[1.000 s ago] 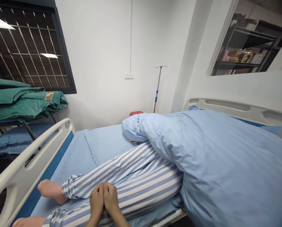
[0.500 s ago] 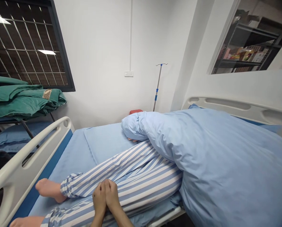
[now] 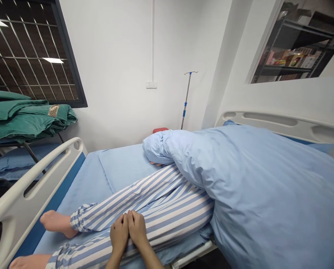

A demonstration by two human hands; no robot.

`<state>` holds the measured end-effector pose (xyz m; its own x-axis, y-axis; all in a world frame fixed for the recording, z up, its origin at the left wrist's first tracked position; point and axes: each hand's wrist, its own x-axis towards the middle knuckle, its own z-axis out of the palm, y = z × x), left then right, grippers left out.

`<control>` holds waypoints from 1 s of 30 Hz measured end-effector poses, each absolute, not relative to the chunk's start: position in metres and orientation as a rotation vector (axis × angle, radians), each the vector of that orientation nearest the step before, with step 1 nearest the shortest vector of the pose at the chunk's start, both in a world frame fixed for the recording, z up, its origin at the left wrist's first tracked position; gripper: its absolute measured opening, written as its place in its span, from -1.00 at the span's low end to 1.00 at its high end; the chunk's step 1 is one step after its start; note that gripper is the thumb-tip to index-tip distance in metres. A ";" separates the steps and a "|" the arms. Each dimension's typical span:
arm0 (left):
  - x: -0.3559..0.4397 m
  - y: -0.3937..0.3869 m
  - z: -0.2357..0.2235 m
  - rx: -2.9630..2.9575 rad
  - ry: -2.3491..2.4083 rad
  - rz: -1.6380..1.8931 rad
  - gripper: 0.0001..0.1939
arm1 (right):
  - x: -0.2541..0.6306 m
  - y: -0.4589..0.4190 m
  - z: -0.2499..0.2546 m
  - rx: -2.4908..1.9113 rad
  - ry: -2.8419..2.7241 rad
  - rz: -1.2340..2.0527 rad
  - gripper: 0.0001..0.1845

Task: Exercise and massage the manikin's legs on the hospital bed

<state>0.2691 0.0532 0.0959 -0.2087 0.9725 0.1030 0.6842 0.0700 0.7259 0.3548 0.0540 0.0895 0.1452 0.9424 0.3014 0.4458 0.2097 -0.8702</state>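
My left hand (image 3: 119, 232) and my right hand (image 3: 137, 226) are side by side in loose fists, knuckles up, with a narrow gap between them. No object shows in either. They are over the nearer leg of blue-and-white striped trousers (image 3: 172, 220); whether they touch the cloth I cannot tell. The trousers are on a figure lying on the bed, a manikin by the look of its smooth feet. One bare foot (image 3: 55, 221) shows at the left, the other (image 3: 29, 261) at the lower edge. A bunched light blue quilt (image 3: 253, 186) covers the upper body.
The bed has a pale footboard (image 3: 38, 168) at left and a headboard (image 3: 268, 118) at right. Behind it stand an IV pole (image 3: 186, 97) and a red object (image 3: 160, 130). Folded green cloth (image 3: 24, 119) lies on a rack beyond the footboard.
My fists have moved slightly apart, the right one shifting a little to the right. The view has shifted slightly; the quilt and legs lie as before.
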 end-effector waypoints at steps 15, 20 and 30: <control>0.309 0.055 0.108 1.433 1.804 1.185 -0.62 | 0.365 0.065 0.090 -1.221 -1.099 0.893 -0.58; 0.306 0.056 0.100 1.553 1.899 1.050 -0.63 | 0.368 0.069 0.096 -1.317 -1.151 0.860 -0.59; 0.311 0.055 0.101 1.688 1.903 0.942 -0.65 | 0.400 0.057 0.103 -1.453 -1.636 0.482 -0.56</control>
